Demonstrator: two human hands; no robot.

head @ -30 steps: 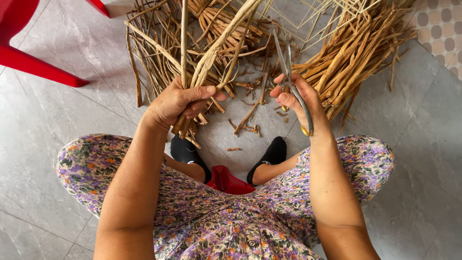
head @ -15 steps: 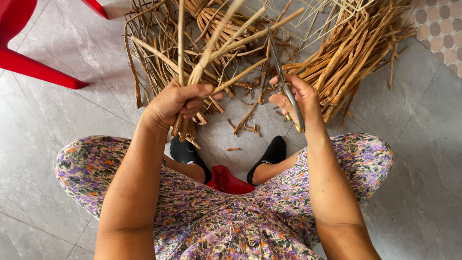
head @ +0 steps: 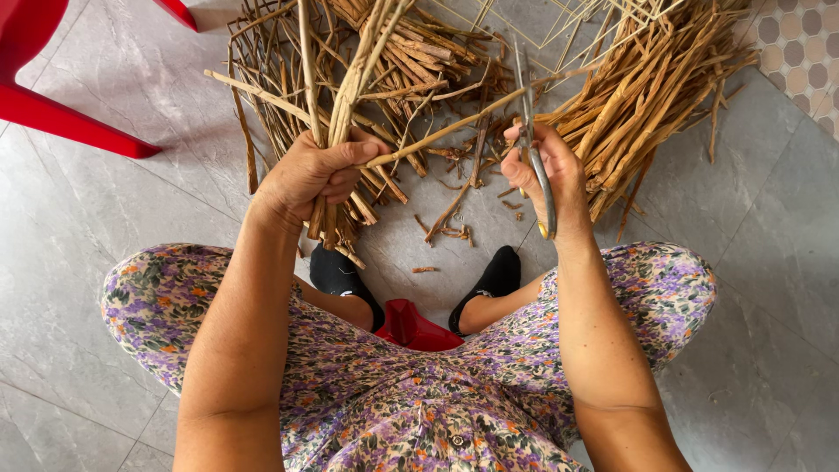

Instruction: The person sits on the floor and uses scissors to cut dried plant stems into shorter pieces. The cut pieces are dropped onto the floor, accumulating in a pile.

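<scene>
My left hand (head: pixel 308 179) is clenched around a bundle of dried stalks (head: pixel 336 131), which stands roughly upright and rises toward 12 o'clock, its lower ends poking out below my fist above the floor. One thin stalk (head: pixel 472 118) leaves that bundle and slants toward 2 o'clock, crossing in front of my right hand (head: pixel 544 170). My right hand is closed in a grip on a pair of metal scissors (head: pixel 530 131); the blades point toward 12 o'clock and meet the slanting stalk, the handles pointing toward 6 o'clock at my wrist. I cannot tell whether the blades are parted. At 12 o'clock of my left hand lies a loose heap of stalks (head: pixel 411 61) on the grey tiled floor (head: pixel 114 201); at 2 o'clock of my right hand lies a second heap (head: pixel 655 96). Short offcuts (head: pixel 446 229) lie between my hands and my black-socked feet (head: pixel 498 273). A red chair (head: pixel 52 114) stands at 10 o'clock.
</scene>
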